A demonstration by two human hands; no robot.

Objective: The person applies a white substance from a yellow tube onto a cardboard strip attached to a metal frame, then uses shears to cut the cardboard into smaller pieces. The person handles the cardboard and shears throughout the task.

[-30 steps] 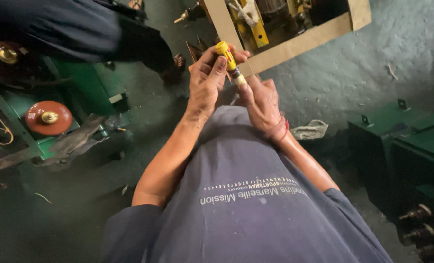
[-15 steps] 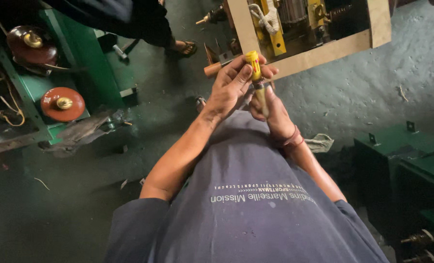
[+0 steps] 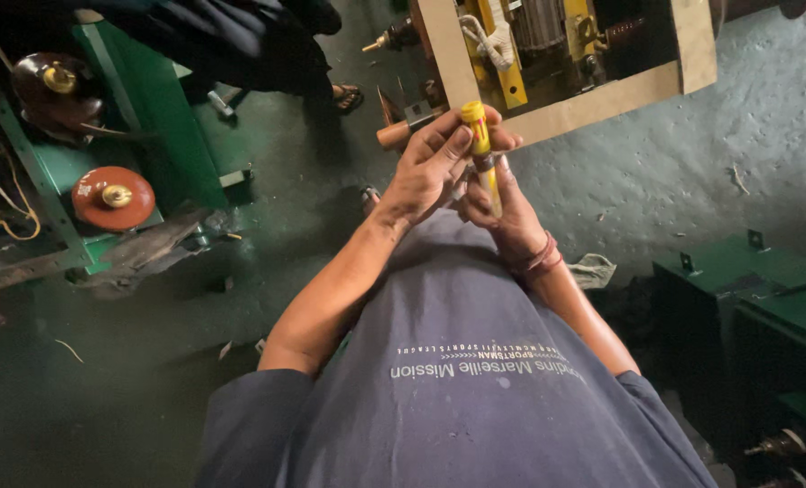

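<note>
While the left hand pinches a yellow tube's cap at upper centre, the right hand grips its lower end, beneath a cream frame.

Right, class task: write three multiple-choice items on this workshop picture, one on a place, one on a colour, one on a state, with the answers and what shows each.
1. Where is the red disc-shaped insulator?
A. on the green frame at the left
B. on the grey shirt
C. in the wooden frame

2. What colour is the cap of the small tool that is held up?
A. blue
B. yellow
C. white

3. How is the tool held?
A. lying on the floor
B. hanging from a wire
C. between both hands

Answers:
1 A, it sits on the green frame at the picture's left.
2 B, the cap is bright yellow.
3 C, the left hand grips it near the top and the right hand holds it from below.
</note>
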